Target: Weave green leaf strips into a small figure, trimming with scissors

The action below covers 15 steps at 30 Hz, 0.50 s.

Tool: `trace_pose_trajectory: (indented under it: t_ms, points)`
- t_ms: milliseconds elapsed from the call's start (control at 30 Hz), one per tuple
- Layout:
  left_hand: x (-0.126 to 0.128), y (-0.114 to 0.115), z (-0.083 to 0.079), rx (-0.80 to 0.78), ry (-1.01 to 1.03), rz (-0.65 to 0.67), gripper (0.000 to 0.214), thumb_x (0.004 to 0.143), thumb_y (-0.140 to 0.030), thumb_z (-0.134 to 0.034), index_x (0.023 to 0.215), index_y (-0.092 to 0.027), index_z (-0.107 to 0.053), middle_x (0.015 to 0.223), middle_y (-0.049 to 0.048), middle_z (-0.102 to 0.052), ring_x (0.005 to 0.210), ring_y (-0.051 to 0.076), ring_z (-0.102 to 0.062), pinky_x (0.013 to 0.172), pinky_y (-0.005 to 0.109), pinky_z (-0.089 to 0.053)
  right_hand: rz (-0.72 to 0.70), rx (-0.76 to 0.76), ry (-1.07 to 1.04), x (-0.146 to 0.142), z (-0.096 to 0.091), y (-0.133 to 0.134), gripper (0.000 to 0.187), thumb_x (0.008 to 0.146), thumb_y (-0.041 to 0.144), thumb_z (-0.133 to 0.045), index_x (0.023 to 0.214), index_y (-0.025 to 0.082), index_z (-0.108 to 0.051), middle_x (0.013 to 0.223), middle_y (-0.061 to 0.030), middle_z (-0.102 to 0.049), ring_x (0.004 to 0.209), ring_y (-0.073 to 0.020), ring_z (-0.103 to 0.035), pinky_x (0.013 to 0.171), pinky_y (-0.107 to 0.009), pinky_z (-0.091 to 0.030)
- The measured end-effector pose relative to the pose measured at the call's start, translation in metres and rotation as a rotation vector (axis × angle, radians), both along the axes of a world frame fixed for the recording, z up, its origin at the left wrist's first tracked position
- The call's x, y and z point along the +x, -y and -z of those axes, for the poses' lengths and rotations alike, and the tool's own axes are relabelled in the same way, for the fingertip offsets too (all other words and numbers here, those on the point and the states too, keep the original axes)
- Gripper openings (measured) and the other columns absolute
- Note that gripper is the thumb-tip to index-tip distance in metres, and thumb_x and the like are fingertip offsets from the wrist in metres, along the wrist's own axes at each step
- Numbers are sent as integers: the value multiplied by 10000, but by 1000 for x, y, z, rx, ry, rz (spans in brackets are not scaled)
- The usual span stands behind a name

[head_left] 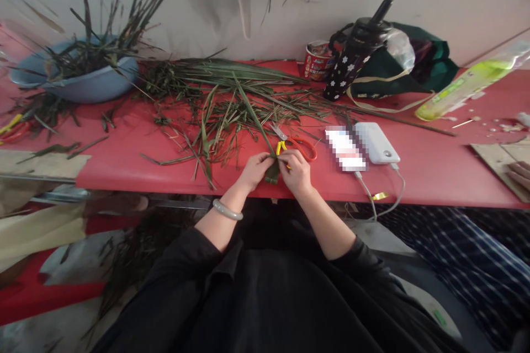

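Near the front edge of the red table, both my hands pinch a long green leaf strip [253, 110]. Its far end points away from me, and a folded part hangs below my fingers. My left hand [257, 170], with a pale bangle on the wrist, grips it from the left. My right hand [296, 172] is closed on the same strip from the right, fingertips almost touching the left ones. Just beyond my right hand lie scissors [305, 146] with red and yellow handles, blades pointing away. My fingers partly hide them.
Loose leaf strips [232, 113] cover the table's middle and back. A blue basin [93, 85] of leaves stands at left. To the right are a phone [345, 149], a white power bank [376, 143], a black flowered tumbler [351, 60] and a green bottle [464, 88]. Another person's hand [520, 174] rests far right.
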<state>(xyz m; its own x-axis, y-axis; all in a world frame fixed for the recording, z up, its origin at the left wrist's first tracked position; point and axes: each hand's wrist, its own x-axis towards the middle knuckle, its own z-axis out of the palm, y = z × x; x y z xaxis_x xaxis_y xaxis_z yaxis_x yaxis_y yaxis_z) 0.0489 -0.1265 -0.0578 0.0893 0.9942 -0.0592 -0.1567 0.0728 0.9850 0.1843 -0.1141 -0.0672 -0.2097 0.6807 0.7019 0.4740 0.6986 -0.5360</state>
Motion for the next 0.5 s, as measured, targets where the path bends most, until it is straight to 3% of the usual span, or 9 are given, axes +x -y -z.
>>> trace_pose_trajectory:
  t_ms: [133,500]
  points:
    - [0,3,-2,41,41,25,233,680,-351,-573,720,-125,-538,631,-30,-495,609,73,-452,590,208,-371,-45,-20,-2,0,0,-2,162,805,176,-448,869,226,-589,876,-54,-566,836,-160,-565,745,-314,-498]
    - [0,2,3,23,62,-40,270,680,-396,-583,736,-135,-543,642,-26,-497,601,71,-457,567,204,-375,-105,-157,-58,0,-5,-5,128,802,222,-489,872,218,-597,881,-41,-576,868,-162,-563,800,-340,-482]
